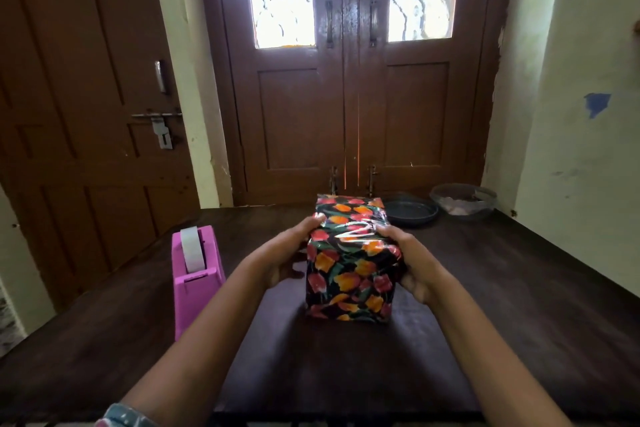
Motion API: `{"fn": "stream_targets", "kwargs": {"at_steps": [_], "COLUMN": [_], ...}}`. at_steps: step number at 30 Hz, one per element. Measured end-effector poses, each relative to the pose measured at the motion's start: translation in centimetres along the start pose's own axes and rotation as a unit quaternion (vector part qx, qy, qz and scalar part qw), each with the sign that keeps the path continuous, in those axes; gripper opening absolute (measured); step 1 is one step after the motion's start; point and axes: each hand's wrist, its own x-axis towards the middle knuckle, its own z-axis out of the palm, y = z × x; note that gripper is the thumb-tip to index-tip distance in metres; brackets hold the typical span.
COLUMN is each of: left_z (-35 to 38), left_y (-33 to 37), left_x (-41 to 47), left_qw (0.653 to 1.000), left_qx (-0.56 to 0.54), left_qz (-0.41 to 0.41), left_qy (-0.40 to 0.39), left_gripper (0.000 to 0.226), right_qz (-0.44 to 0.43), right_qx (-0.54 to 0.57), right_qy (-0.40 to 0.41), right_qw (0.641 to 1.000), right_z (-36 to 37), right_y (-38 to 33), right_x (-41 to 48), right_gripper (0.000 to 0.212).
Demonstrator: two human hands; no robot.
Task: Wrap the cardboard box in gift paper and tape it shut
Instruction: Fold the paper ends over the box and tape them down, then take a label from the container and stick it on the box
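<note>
The box (351, 263), covered in glossy black paper (349, 288) with red and orange tulips, sits mid-frame on the dark table (519, 288). The left hand (291, 253) and right hand (412, 263) grip its sides, fingers curled round it.

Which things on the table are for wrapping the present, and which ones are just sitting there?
For the job:
- gift-wrapped box, held between the left hand and right hand
- pink tape dispenser, beside the left arm

Just lying about:
- dark round dish, behind the box
- glass bowl, at the far right corner
</note>
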Motion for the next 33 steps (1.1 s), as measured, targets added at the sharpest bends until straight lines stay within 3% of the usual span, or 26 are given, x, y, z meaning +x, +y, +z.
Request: {"fn": "stream_targets", "kwargs": {"at_steps": [4,8,9,11,13,15,17,19,21,28,33], "left_z": [-0.1,0.4,0.4,0.7,0.5,-0.1,-0.5,-0.3,-0.5,-1.0,-1.1], "left_y": [3.9,4.8,4.4,3.5,2.6,1.7,1.0,0.6,0.1,0.2,0.1], "left_x": [-0.9,-1.2,-1.0,-0.7,-0.1,0.3,0.3,-0.3,-0.2,-0.3,-0.1], "left_qw": [0.994,0.975,0.967,0.969,0.979,0.985,0.996,0.999,0.998,1.0,1.0], "left_qx": [0.063,0.19,0.217,0.188,0.11,0.062,0.013,-0.03,-0.048,0.001,0.012], "left_qz": [0.09,0.114,0.128,0.158,0.169,0.144,0.08,0.032,0.021,0.028,-0.007], "left_qy": [0.012,-0.018,-0.033,-0.037,0.023,0.075,0.041,-0.025,-0.041,-0.001,0.019], "left_gripper": [0.035,0.03,0.03,0.036,0.045,0.057,0.064,0.051,0.04,0.031,0.047], "right_qz": [0.041,0.04,0.019,-0.017,-0.034,-0.023,-0.015,-0.003,0.007,0.002,0.009], "right_qx": [0.096,-0.035,-0.06,-0.031,0.002,-0.031,-0.067,-0.044,-0.027,0.001,-0.032], "right_qy": [-0.014,0.108,0.144,0.141,0.102,0.041,0.001,-0.005,-0.002,0.0,0.003], "right_qw": [0.994,0.993,0.988,0.989,0.994,0.998,0.998,0.999,1.0,1.0,0.999], "right_z": [-0.6,-0.6,-1.0,-1.3,-1.1,-0.7,0.1,0.7,1.2,1.9,1.6], "right_y": [0.8,2.3,2.5,2.1,1.2,0.7,0.4,0.5,0.7,1.4,0.9], "right_x": [0.6,0.9,1.4,1.6,1.4,1.1,0.7,0.7,1.1,1.4,1.0], "right_gripper": [0.032,0.02,0.034,0.049,0.032,0.046,0.051,0.046,0.047,0.046,0.042]}}
